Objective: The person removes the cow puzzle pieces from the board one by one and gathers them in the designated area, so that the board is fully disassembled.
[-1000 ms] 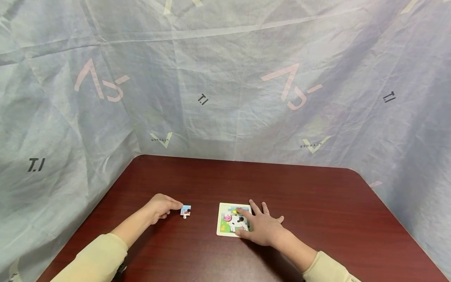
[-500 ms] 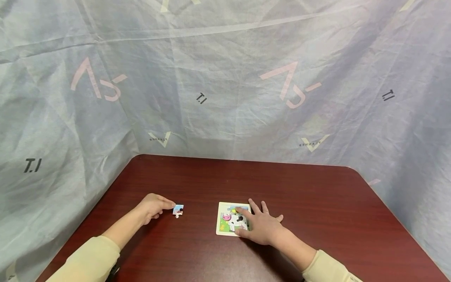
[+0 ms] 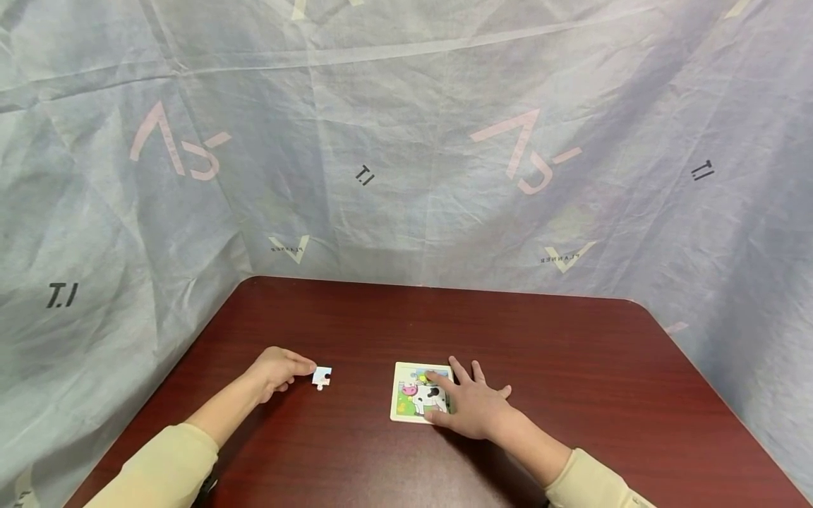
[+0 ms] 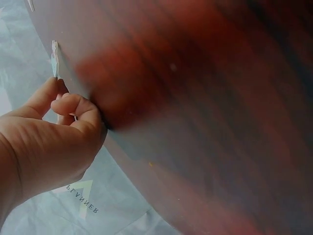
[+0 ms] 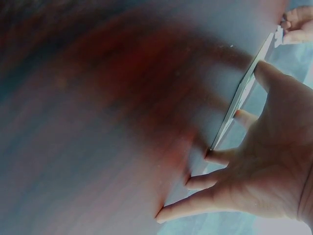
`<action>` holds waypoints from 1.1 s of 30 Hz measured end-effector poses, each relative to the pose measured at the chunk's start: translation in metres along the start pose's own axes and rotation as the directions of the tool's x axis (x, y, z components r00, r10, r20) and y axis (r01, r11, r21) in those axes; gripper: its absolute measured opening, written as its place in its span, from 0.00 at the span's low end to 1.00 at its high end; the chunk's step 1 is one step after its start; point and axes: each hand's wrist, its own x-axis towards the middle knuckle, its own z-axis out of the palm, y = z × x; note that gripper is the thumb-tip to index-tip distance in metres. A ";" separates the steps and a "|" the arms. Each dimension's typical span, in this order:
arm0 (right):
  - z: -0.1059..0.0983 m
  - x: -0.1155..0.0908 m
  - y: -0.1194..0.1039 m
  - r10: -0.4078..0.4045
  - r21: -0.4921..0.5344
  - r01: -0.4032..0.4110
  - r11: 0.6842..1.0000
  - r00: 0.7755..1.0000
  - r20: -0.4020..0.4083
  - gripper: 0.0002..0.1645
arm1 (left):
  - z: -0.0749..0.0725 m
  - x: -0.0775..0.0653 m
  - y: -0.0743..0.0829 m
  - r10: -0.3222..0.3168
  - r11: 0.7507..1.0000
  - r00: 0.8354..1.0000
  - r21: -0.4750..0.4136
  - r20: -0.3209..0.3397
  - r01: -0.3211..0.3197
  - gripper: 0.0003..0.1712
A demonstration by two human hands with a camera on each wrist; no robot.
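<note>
Between thumb and fingertips my left hand (image 3: 276, 370) pinches a small jigsaw piece (image 3: 322, 377) by its left edge, over the table left of the puzzle. In the left wrist view the jigsaw piece (image 4: 55, 58) shows nearly edge-on. My right hand (image 3: 476, 408) lies with spread fingers at the right side of a square cow puzzle board (image 3: 406, 418), covering part of its picture. In the right wrist view, thumb and index finger touch the puzzle board (image 5: 238, 99) and the other fingertips reach down to the tabletop.
A dark red wooden table (image 3: 406, 317) with rounded far corners carries the board. Grey-white printed cloth (image 3: 413, 212) hangs behind it and along both sides.
My left hand has moved a little to the left with the jigsaw piece, whose face now looks paler. The right hand and the board have stayed in place.
</note>
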 end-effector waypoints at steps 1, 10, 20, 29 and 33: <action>0.000 0.000 0.000 0.000 -0.001 0.000 1.000 1.000 0.000 0.43 | 0.000 0.000 0.000 0.000 1.000 1.000 -0.002 -0.001 0.000 0.12; 0.000 0.000 0.001 -0.003 -0.003 0.003 1.000 1.000 -0.001 0.43 | 0.001 0.000 0.000 -0.001 1.000 1.000 -0.013 -0.007 0.000 0.13; 0.000 0.000 0.001 -0.006 -0.004 0.006 1.000 1.000 0.007 0.43 | 0.004 -0.003 0.003 0.000 1.000 1.000 -0.005 -0.006 0.000 0.14; 0.000 -0.001 0.000 -0.008 -0.014 0.008 1.000 1.000 0.007 0.44 | 0.028 -0.007 0.011 0.146 0.979 0.982 0.159 -0.122 -0.126 0.08; -0.001 -0.002 0.001 -0.003 -0.015 0.003 1.000 1.000 0.015 0.45 | 0.048 -0.013 0.022 0.202 0.955 0.973 0.242 -0.111 -0.171 0.07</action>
